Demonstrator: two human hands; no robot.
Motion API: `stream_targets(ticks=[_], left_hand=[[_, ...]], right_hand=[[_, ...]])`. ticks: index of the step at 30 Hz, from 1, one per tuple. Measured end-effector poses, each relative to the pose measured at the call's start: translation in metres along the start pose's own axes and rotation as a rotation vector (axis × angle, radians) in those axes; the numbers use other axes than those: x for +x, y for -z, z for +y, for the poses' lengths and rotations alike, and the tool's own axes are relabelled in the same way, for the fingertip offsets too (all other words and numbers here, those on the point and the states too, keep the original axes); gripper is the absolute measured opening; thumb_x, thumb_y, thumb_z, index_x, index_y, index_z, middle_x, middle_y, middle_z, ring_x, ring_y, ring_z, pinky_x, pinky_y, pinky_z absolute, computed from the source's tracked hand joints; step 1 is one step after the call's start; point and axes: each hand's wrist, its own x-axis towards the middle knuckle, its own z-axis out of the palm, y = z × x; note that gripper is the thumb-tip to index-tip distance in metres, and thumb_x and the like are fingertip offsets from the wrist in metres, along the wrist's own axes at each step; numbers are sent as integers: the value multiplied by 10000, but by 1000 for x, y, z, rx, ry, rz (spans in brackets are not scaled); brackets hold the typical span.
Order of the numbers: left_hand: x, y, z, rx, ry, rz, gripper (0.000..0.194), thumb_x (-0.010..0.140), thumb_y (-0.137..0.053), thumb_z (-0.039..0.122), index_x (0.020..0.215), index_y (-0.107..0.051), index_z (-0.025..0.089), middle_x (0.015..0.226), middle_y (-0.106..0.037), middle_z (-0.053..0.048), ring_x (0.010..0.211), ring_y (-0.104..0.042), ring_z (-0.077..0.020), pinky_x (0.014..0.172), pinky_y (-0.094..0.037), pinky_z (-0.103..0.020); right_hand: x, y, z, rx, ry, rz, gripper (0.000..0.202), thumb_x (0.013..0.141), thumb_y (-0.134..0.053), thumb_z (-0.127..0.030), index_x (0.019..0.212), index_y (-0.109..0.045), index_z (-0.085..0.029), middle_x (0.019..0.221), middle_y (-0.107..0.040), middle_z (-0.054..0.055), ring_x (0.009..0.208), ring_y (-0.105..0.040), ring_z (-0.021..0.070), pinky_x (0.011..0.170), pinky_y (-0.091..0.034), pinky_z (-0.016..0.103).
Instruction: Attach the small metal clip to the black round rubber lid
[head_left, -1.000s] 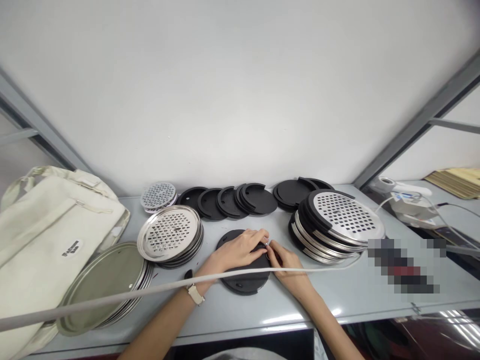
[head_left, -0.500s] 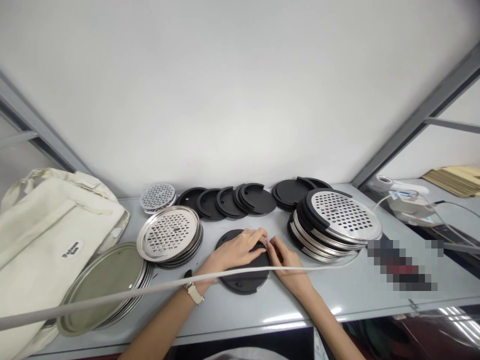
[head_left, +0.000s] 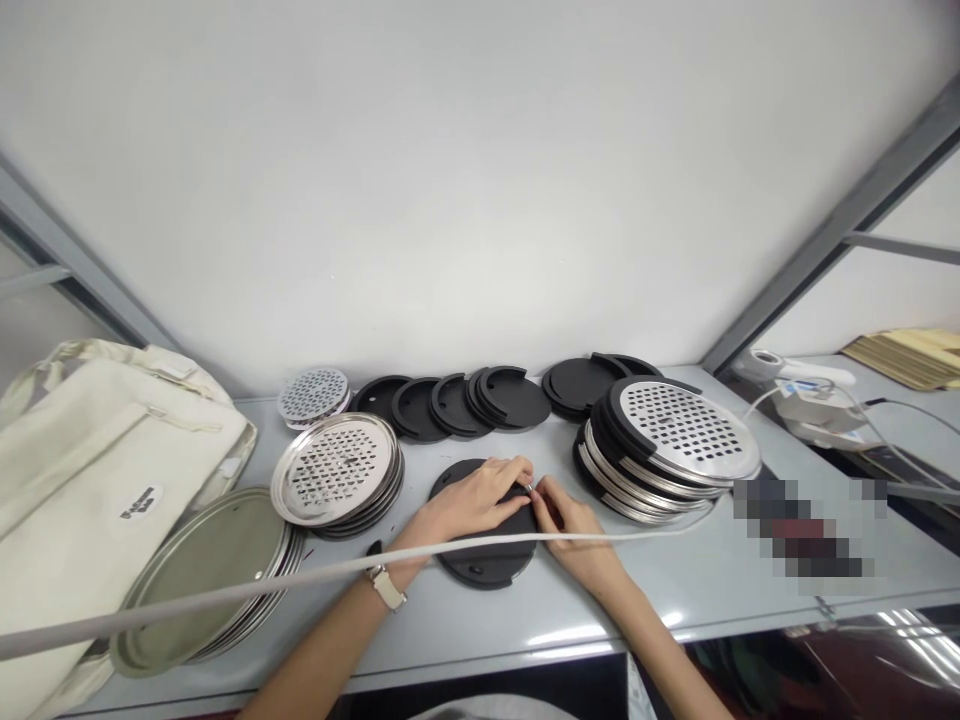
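A round black disc (head_left: 487, 565) with small dark slots lies flat on the table before me. My left hand (head_left: 487, 495) rests over its upper part, fingers bent and closed at the disc's right edge. At that same edge my right hand (head_left: 566, 515) is closed in a pinch, thumb and forefinger together. Between the fingertips of both hands shows a tiny shiny piece (head_left: 531, 488), too small to name. My fingers hide part of the disc's right rim.
Perforated metal plates (head_left: 337, 470) stand stacked at left, more on black bases (head_left: 690, 430) at right. Black discs (head_left: 517, 398) line the wall. Green oval trays (head_left: 210, 560) and a cream bag (head_left: 90, 480) fill the left. A white cable (head_left: 322, 577) crosses in front of my wrists.
The view has shifted very slightly. Both hands stay at the disc's right edge, and the shiny piece between the fingertips shows a little more clearly.
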Motion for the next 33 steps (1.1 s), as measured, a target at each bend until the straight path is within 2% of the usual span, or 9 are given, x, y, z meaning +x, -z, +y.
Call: stream_targets(ticks=[12,27,33], left_hand=[[1,-2,-3,-28,4,24,195,900,-509,196,1087,-456,213,1083,-565,-53,1057,-530,-198,936,-432,-342],[0,-4,-2,-31,6,41,210,910,-499,207,1115,-453,216,1097,-573,-62,1048,-540,-204,932,-434,-358],[1,-4,-3,-5,-16,32,200,913,-496,214,1107,-454,201,1091,-568,-69,1047,-538,-205,926,-435,-344]], right_hand=[[-2,6,1,-59,76,-18,174,922,-351,-232,851,-506,-201,672,-578,23,580,-540,166,550,-360,255],[-2,4,4,-63,79,-25,175,930,-342,-238,817,-472,-208,658,-551,19,587,-534,171,560,-368,258],[1,6,4,-48,44,-51,223,944,-345,-307,827,-502,-199,667,-579,26,576,-539,173,555,-368,262]])
